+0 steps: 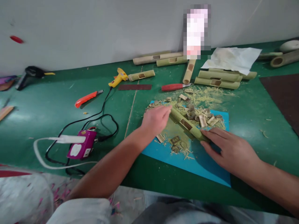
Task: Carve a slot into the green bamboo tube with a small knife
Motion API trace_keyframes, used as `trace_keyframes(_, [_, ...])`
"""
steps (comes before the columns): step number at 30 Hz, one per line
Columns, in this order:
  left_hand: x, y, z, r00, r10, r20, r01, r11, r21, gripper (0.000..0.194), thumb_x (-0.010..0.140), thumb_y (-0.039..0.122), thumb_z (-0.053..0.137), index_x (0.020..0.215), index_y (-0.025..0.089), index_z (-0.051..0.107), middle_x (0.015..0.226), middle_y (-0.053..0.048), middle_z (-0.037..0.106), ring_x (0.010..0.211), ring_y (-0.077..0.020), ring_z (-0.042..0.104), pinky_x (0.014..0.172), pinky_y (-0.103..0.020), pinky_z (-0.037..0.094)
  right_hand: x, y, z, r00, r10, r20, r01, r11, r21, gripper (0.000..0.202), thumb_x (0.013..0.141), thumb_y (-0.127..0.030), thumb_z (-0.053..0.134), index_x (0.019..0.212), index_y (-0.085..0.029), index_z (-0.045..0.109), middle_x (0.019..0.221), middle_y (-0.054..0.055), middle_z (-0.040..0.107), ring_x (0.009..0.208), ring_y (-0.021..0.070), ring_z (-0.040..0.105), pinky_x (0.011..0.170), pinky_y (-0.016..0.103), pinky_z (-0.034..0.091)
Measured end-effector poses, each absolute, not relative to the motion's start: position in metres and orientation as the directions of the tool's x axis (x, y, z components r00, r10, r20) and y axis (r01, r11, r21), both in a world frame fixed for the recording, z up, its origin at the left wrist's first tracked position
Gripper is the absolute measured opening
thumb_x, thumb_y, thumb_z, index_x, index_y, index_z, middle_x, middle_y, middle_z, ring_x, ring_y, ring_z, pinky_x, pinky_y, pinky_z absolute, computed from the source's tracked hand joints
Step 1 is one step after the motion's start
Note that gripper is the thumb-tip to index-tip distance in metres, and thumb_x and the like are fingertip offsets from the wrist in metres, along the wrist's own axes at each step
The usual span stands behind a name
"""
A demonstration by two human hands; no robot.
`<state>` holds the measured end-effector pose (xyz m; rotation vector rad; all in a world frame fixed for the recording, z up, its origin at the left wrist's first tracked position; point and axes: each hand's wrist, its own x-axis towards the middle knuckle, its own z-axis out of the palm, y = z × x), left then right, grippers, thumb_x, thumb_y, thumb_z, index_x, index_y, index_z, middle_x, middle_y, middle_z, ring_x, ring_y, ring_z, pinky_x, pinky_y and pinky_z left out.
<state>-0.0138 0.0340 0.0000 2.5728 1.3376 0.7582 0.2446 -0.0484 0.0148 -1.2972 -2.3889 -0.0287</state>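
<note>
A green bamboo tube [192, 130] with a rectangular opening in its side lies slantwise between my hands. My left hand [157, 119] is closed on its upper left end. At the lower right end, the thumb and fingers of my right hand [227, 147] grip the tube. Beneath it is a blue sheet [210, 169], strewn with shavings and small bamboo chips [202, 120]. Just behind the sheet lies a red-handled carving knife [173, 87].
Several cut bamboo tubes [216, 83] lie at the back, some under white paper [231, 59]. Left are a yellow glue gun [118, 77], an orange cutter [86, 99] and a purple power adapter [82, 144] with loose cables. A dark board [282, 96] lies right.
</note>
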Motion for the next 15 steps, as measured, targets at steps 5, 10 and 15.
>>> trace_keyframes(5, [-0.0129,0.0362,0.0007,0.517,0.778,0.358,0.690,-0.626,0.364,0.029,0.100,0.023,0.046,0.112,0.016,0.071,0.096,-0.008,0.075,0.084,-0.0163,0.071,0.075,-0.026,0.056,0.2438,-0.0481,0.0159,-0.478,0.792,0.379,0.809,0.565,-0.162,0.029,0.096,-0.031,0.048,0.108,-0.013,0.068,0.096,0.009,0.073,0.073,0.0197,0.070,0.061,0.032,0.057])
trace_keyframes(10, [-0.0134,0.0342,0.0008,0.554,0.771,0.315,0.687,-0.637,0.350,0.029,0.100,0.025,0.047,0.117,0.018,0.070,0.094,-0.007,0.076,0.081,-0.0158,0.071,0.072,-0.025,0.057,0.2440,-0.0483,0.0160,-0.470,0.801,0.372,0.809,0.559,-0.181,0.028,0.095,-0.030,0.049,0.108,-0.015,0.069,0.097,0.010,0.073,0.072,0.0194,0.069,0.060,0.032,0.056])
trace_keyframes(15, [-0.0142,0.0376,0.0014,0.518,0.773,0.368,0.684,-0.632,0.365,0.028,0.099,0.024,0.049,0.114,0.017,0.072,0.095,-0.007,0.076,0.082,-0.0164,0.071,0.073,-0.026,0.057,0.2459,-0.0486,0.0138,-0.464,0.812,0.355,0.814,0.549,-0.193,0.029,0.094,-0.031,0.050,0.111,-0.016,0.069,0.097,0.010,0.073,0.074,0.0207,0.069,0.061,0.033,0.056])
